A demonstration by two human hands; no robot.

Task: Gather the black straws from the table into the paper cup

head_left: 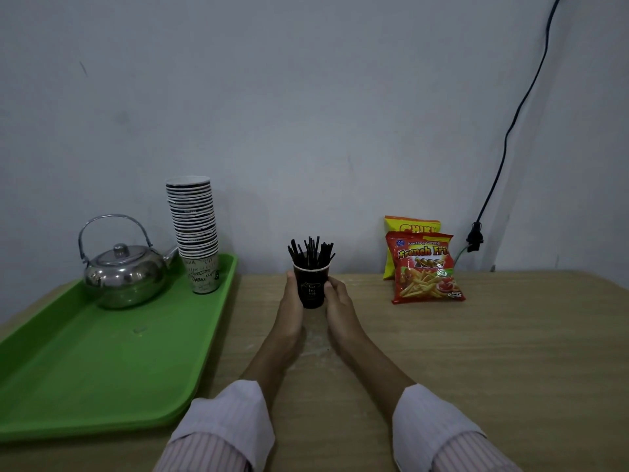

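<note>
Black plastic straws (pixel 310 251) stand bunched upright in a dark paper cup with a white rim (pixel 311 284), their tips fanning out above its mouth. The cup sits at the far middle of the light wood-grain table (pixel 476 352), close to the grey wall. Both hands clasp it: the left hand (pixel 291 299) is wrapped against the cup's left side, the right hand (pixel 337 301) against its right side, fingers curled around the paper wall. Neither hand holds a loose straw.

No straws show lying on the bare table, so the gathering looks finished, or very nearly so; the step in hand appears to be steadying or setting down the filled cup. The next move calls for little more than a gentle release, letting both palms come away evenly so the light, top-heavy cup does not tip.

To the left, a green plastic tray (pixel 102 369) carries a shiny steel kettle (pixel 124 270) and a tall stack of printed paper cups (pixel 195 229). To the right, red and yellow snack bags (pixel 423 267) lean against the wall, well apart from the cup.
</note>
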